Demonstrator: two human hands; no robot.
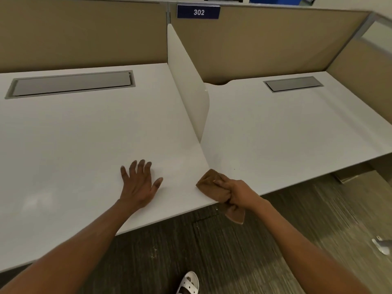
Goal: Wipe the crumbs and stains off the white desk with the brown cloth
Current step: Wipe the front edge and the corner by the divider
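Brown cloth (214,185) lies bunched at the front edge of the white desk (84,134), right at the near end of the seam where the white divider panel (188,85) splits the surface into two bays. Part of the cloth rests flat on the desktop; a corner of it hangs below the edge, over the dark carpet (212,251).

The right hand (235,193) is clenched around the cloth, fingers curled tight into the fabric, pressing it against the desk just in front of the divider's near end. The left hand (140,183) lies flat on the desktop to the left of the divider line, palm down, fingers spread wide and holding nothing; it sits near the front edge, a little apart from the cloth.

Farther back on the desk, each bay has a grey cable hatch: a long one (70,83) left of the divider and a shorter one (293,83) right of it. Tan partition walls (265,43) rise behind the desk, and a blue sign (198,12) reading 302 sits on top, just above the divider's far end. A few tiny dark specks show on the desktop just right of the cloth. A foot in a white sandal (188,283) stands on the carpet in front of the desk.
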